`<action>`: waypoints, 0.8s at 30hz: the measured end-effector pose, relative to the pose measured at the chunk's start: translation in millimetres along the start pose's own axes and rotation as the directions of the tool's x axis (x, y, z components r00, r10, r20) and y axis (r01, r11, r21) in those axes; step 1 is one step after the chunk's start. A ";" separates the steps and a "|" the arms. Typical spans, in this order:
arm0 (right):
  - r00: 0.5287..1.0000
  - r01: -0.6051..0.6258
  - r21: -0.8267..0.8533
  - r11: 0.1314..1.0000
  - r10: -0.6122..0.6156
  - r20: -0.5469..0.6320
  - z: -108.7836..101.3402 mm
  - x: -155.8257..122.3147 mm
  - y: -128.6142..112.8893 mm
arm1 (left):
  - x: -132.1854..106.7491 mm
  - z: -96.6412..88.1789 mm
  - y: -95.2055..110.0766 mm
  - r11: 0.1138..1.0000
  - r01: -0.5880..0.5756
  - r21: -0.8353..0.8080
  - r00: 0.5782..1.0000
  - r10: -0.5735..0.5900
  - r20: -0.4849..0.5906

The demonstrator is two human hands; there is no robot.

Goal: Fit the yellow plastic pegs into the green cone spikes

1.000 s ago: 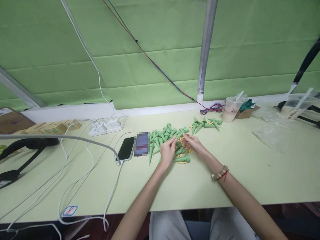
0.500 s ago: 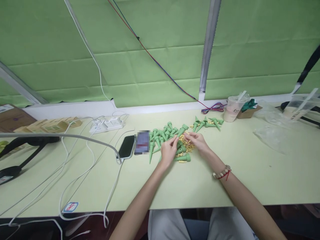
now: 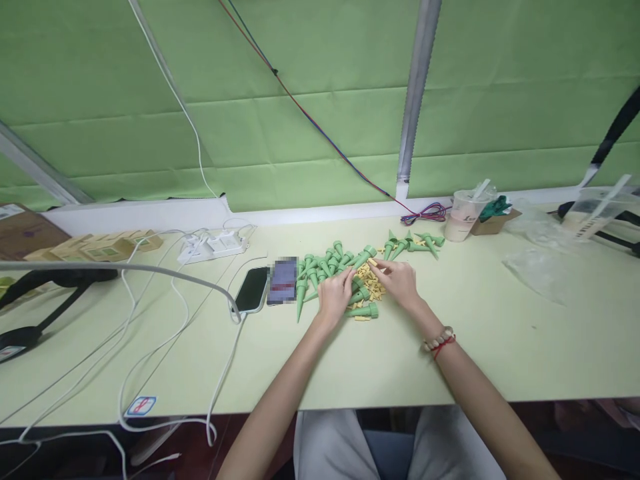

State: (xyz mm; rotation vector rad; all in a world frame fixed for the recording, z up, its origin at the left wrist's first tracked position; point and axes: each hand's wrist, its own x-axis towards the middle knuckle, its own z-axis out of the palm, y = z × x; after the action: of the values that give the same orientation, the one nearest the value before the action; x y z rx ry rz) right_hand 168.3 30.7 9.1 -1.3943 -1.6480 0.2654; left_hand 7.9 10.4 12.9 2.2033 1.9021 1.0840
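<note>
My left hand [image 3: 334, 298] is closed around the pointed end of a green plastic watering spike [image 3: 366, 254], its capped end tilted up to the right. Close by, my right hand [image 3: 401, 283] pinches a small yellow plastic piece [image 3: 373, 263] near the spike's cap. Beneath both hands is a pile of small yellow pieces [image 3: 371, 285]. A heap of green spikes [image 3: 320, 268] lies to the left of the pile, and one more spike [image 3: 367, 311] rests at its near side. Several spikes [image 3: 400, 248] form a separate group behind my right hand.
Left of the heap lie a phone [image 3: 253, 291] and a blurred-out flat device [image 3: 283, 281]. White cables cross the table's left side from a power strip [image 3: 220, 245]. At the back right stand a drink cup [image 3: 461, 220], a small cardboard box [image 3: 495, 225] and clear plastic bags [image 3: 535, 272].
My right hand has shifted slightly right, its fingers still by the spike's cap. My left hand keeps its hold on the spike. The whole view has moved a little.
</note>
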 end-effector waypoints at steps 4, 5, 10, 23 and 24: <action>0.940 -0.311 0.497 0.810 0.184 0.287 0.1 3.9 -5.9 | 0.7 -2.0 -4.2 0.998 -0.007 -0.068 0.999 0.005 -0.031; 0.914 -0.384 0.590 0.710 0.202 0.353 0.3 4.6 -6.4 | 0.7 -2.0 -4.8 0.994 -0.007 -0.111 0.999 0.002 -0.041; 0.779 -0.621 0.715 0.321 0.150 0.609 -0.1 3.7 -6.1 | 2.0 0.9 -7.7 0.939 -0.066 -0.337 0.993 0.030 -0.110; 0.852 -0.523 0.758 0.389 0.274 0.447 -1.6 2.5 -26.7 | -0.1 0.4 -6.1 0.943 -0.090 -0.321 0.993 0.059 -0.106; 0.872 -0.487 0.736 0.471 0.300 0.386 -0.7 1.5 -26.8 | -0.3 -0.3 -5.7 0.951 -0.081 -0.298 0.993 0.050 -0.109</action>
State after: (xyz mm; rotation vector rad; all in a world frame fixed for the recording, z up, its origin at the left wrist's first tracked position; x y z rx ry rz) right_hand 151.2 22.8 28.2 -0.9740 -1.0303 1.3312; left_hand 2.9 11.4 10.4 2.0884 1.5759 1.4149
